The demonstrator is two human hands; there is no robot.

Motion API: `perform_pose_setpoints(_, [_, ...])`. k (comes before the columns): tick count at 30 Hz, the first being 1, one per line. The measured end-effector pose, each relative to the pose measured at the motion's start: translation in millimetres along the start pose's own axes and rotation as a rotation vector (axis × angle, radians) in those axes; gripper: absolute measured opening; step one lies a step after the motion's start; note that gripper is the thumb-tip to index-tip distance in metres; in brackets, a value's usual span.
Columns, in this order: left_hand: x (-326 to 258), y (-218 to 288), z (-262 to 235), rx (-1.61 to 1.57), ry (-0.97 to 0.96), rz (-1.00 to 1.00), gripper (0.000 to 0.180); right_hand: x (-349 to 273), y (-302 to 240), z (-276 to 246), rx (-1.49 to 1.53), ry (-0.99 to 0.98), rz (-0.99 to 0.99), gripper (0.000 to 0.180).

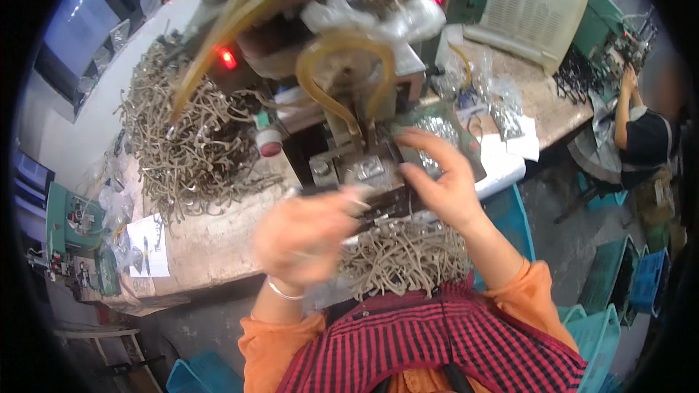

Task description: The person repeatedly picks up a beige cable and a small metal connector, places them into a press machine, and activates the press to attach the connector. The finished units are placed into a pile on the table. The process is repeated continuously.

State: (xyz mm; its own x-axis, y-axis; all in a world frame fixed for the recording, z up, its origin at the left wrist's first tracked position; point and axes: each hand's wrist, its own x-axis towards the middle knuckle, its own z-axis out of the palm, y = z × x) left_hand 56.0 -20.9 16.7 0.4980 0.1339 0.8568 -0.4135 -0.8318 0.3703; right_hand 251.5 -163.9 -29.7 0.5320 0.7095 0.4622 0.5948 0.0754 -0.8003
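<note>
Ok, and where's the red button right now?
In the head view, the red button sits left of centre, between the large heap of tan pieces and the machine bed, higher in the picture than the left hand.

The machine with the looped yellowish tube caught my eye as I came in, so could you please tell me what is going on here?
A person is working bare-handed at the machine. The right hand is at its right side, thumb and forefinger apart. The left hand is in front, too blurred to tell exactly what it holds. A large heap of curved grey-brown pieces lies on the bench to the left, and a smaller heap sits close to the person.
</note>
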Motion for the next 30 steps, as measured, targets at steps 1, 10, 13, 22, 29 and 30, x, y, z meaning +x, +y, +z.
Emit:
perform_pose_setpoints(1, [-6.9,3.2,0.3,0.148,-0.170,0.079,0.028,-5.2,30.4,-7.9,-0.332,0.071,0.021,0.036])
perform_pose_setpoints(10, [-6.5,-9.3,38.6,0.228,-0.300,0.183,0.028,0.9,107.9,-22.4,-0.618,0.224,0.041,0.014])
perform_pose_setpoints(13, [-4.1,-8.9,39.0,0.217,-0.311,0.168,0.029,-1.2,109.0,-23.0,-0.514,0.287,0.089,0.012])
perform_pose_setpoints(22, [-19.4,-8.7,43.2,0.247,-0.233,0.183,0.026,-54.4,123.2,12.3,-0.466,0.601,-0.267,0.013])
perform_pose_setpoints(29, [-65.0,-23.1,64.2,0.228,-0.114,0.281,0.015,-58.4,133.1,9.6,-0.507,0.597,-0.319,0.012])
perform_pose_setpoints(30, [-69.8,-20.2,65.8,0.231,-0.099,0.299,0.015,-56.2,133.2,10.5,-0.519,0.605,-0.332,0.012])
